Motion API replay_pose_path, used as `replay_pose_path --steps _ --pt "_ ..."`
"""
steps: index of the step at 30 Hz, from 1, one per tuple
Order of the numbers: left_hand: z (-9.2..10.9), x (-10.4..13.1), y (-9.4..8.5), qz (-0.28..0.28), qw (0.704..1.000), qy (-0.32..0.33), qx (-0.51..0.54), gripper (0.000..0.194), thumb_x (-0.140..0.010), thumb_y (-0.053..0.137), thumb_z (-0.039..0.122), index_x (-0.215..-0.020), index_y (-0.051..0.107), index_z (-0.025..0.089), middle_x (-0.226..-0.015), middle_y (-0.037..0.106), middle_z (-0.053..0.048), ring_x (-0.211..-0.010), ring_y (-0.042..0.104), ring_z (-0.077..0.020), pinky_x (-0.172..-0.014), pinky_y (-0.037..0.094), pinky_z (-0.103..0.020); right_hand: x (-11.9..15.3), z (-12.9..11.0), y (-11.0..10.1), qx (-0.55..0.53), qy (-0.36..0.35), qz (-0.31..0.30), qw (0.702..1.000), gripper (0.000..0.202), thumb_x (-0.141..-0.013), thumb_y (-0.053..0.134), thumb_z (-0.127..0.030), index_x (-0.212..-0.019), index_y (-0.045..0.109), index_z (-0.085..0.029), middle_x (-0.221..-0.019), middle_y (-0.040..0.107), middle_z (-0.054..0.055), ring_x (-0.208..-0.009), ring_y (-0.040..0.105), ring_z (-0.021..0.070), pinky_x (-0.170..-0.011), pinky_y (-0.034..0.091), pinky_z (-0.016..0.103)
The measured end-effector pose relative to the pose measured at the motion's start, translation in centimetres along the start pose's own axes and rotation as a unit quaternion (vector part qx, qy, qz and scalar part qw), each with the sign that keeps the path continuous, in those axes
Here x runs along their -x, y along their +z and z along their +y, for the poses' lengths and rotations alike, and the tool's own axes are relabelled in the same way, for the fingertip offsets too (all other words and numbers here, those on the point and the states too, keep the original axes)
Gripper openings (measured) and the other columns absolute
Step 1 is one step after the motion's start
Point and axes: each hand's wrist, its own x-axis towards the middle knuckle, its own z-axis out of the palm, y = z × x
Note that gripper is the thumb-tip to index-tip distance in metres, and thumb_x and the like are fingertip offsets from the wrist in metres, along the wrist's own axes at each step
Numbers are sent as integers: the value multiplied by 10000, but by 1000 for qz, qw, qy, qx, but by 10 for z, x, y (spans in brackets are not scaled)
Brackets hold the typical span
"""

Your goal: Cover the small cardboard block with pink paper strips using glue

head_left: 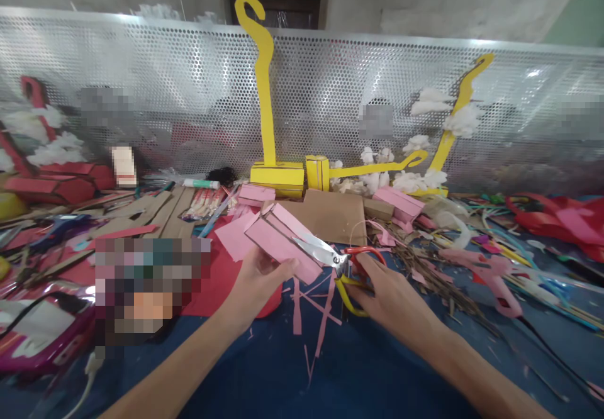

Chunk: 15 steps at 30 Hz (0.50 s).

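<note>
My left hand [262,277] grips a pink paper-covered cardboard box [278,240] with dark edges, thumb on its near side. In my right hand [382,284] is a pair of scissors [325,254] with one red and one yellow handle; fingers and thumb sit in the loops. The blades are spread and lie against the box's right part, though I cannot tell whether paper is between them. Thin pink paper strips [322,324] lie on the blue table below. Behind the box rests a pink paper sheet [234,233].
A brown cardboard piece [335,211] lies behind my hands. Farther back stand yellow hook-topped paper shapes [265,104] before a perforated metal panel [321,79]. A pink glue gun [491,274] with a black cord lies right, near dry twigs [438,280]. Red shapes [51,183] stand left.
</note>
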Motion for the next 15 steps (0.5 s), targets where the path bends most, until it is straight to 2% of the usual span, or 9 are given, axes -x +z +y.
replay_pose_path --steps 8,15 --pt "-3 -1 -1 8 1000 -4 6 385 -745 868 277 -1078 701 178 -1098 773 -91 -1007 724 -231 -918 589 -360 0 0 0 4 12 -6 1000 205 -965 526 -290 -1156 537 -218 -994 736 96 -844 728 279 -698 514 360" --pt "-3 0 1 -5 1000 -1 -22 373 -754 857 294 -1066 689 177 -1062 777 -86 -997 725 -248 -902 593 -376 -1 -5 -1 64 -35 91 993 301 -898 578 -312 -1177 527 -209 -1138 688 143 -1065 680 340 -787 549 403"
